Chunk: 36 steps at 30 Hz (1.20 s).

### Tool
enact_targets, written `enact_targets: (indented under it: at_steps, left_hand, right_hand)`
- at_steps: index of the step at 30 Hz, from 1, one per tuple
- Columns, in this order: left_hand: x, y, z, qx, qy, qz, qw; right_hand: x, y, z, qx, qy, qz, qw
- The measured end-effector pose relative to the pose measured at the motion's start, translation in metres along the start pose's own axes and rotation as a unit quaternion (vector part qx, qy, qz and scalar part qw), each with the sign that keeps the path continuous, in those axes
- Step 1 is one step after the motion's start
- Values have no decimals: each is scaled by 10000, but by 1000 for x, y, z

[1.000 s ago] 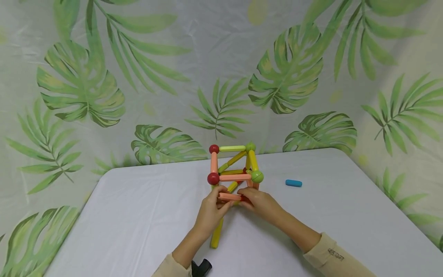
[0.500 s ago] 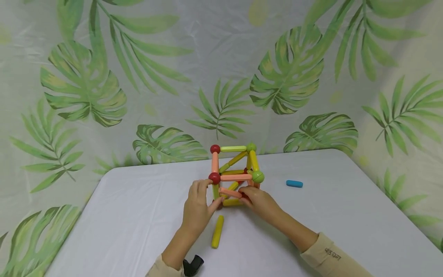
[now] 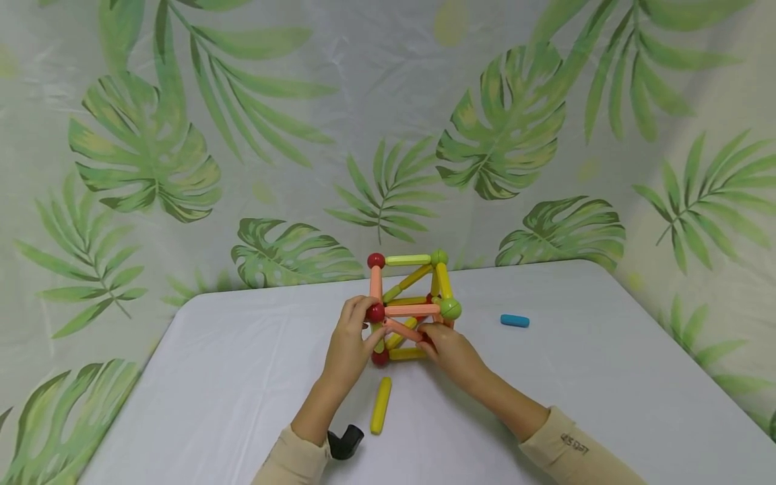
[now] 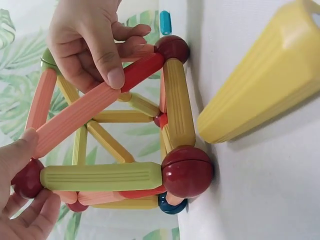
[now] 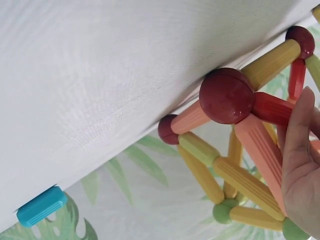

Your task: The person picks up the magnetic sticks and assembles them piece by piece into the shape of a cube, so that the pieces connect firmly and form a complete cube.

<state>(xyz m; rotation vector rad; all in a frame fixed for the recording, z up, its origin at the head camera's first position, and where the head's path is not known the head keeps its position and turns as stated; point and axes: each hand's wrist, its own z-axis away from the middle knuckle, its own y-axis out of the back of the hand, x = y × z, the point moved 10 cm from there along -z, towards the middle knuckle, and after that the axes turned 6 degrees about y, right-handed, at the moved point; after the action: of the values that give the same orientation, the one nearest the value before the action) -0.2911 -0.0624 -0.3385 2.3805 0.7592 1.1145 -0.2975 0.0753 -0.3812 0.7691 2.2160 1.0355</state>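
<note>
A cube-like frame of magnetic sticks and balls (image 3: 412,310) stands on the white table. My left hand (image 3: 345,343) grips the red ball (image 4: 27,180) at its upper left front corner, the thumb at the upper end of a pink stick (image 4: 75,120). This stick slants across the front face, end to end with a short red stick (image 4: 144,71) that runs to the lower right red ball (image 4: 172,49). With thumb and fingers, my right hand (image 3: 455,353) pinches the two sticks around their joint. A light green stick (image 4: 100,176) forms the upright under the gripped ball.
A loose yellow stick (image 3: 380,405) lies in front of the frame. To the right, farther back, is a short blue stick (image 3: 514,320). A black curved object (image 3: 345,442) shows by the left sleeve. Leaf-patterned cloth (image 3: 279,135) hangs behind the table.
My left hand has let go of the pink stick's left end and moved up to the red corner ball. That end has risen, so the stick now slants. The right hand keeps its pinch.
</note>
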Motion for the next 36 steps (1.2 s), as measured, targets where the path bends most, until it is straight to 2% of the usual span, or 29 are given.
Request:
enact_targets:
  at_steps: [9, 20, 24, 28, 32, 34, 36]
  left_hand:
    - [0, 1, -1, 195, -103, -8, 9998]
    - [5, 0, 0, 201, -446, -43, 9988]
    - [4, -2, 2, 79, -391, -77, 9992]
    - [-4, -1, 12, -118, -37, -195, 9997]
    - [-19, -3, 30, -538, 626, -432, 9957]
    - [-28, -10, 42, -993, 1053, -541, 9880]
    - [-38, -24, 55, -1632, 1506, -581, 9733]
  right_hand:
    - [2, -1, 0, -133, -197, -22, 9997]
    - [7, -2, 1, -322, -406, -50, 9986]
    - [5, 2, 1, -256, -330, -56, 9991]
    - [-3, 19, 8, 123, 140, -280, 9994]
    - [-5, 50, 25, 714, 753, -717, 9920]
    - [2, 66, 34, 992, 913, -823, 9874]
    - [15, 81, 41, 1222, 915, -855, 9846]
